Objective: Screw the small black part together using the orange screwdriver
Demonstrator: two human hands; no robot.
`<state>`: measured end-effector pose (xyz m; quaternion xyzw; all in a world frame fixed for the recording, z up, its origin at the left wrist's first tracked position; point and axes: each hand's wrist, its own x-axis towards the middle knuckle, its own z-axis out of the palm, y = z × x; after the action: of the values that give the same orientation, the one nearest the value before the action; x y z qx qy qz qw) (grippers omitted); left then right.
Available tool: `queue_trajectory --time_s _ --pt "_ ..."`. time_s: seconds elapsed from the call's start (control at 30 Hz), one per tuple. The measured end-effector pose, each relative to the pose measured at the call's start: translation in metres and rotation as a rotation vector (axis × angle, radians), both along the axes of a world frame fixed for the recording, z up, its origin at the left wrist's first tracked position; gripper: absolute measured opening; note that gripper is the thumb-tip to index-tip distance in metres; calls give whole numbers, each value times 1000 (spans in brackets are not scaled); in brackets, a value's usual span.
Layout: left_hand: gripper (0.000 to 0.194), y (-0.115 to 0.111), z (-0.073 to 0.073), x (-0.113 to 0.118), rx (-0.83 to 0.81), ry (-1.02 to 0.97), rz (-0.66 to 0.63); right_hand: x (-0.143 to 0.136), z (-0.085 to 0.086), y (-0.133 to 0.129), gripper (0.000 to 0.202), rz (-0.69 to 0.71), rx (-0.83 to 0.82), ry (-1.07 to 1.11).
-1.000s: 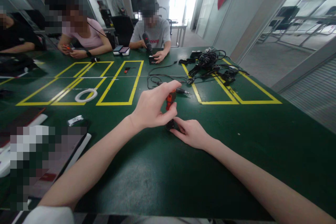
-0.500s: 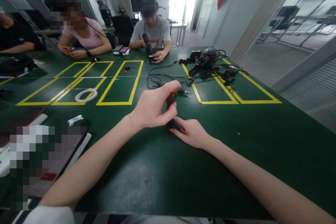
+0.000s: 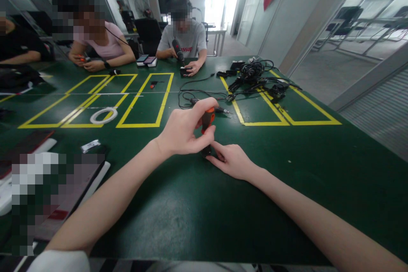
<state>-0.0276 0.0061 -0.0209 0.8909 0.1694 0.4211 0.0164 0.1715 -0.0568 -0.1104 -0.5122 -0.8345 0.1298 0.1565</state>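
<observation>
My left hand [image 3: 188, 127] is closed round the upright handle of a screwdriver [image 3: 208, 120], black with orange parts, with a finger across its top. Its lower end meets a small black part [image 3: 206, 151] on the green table [image 3: 178, 225]. Low on the right, my right hand [image 3: 234, 160] pinches that black part between thumb and fingers. Most of the part is hidden by my fingers, so its kind cannot be made out.
A soldering-iron-like tool [image 3: 223, 110] with a cord lies just beyond my hands. Tangled black cables [image 3: 251, 72] are at the back right. A white ring [image 3: 104, 115] lies left. Across the table, a person [image 3: 183, 38] holds a power tool.
The screwdriver handle has turned slightly in my left hand, showing more orange. Both hands stay in nearly the same place.
</observation>
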Motion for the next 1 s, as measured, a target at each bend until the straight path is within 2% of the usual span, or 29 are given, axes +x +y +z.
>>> queue_trajectory --time_s 0.13,0.5,0.7,1.0 --pt "43 0 -3 2 -18 -17 51 0 0 0 27 -9 -6 4" --pt "50 2 -5 0 -28 1 57 0 1 -1 24 -8 -8 0" --pt "44 3 -12 3 -21 -56 49 -1 2 -1 26 -19 -22 -1" --pt "46 5 -7 0 47 -19 43 -1 0 0 26 -11 -9 -5"
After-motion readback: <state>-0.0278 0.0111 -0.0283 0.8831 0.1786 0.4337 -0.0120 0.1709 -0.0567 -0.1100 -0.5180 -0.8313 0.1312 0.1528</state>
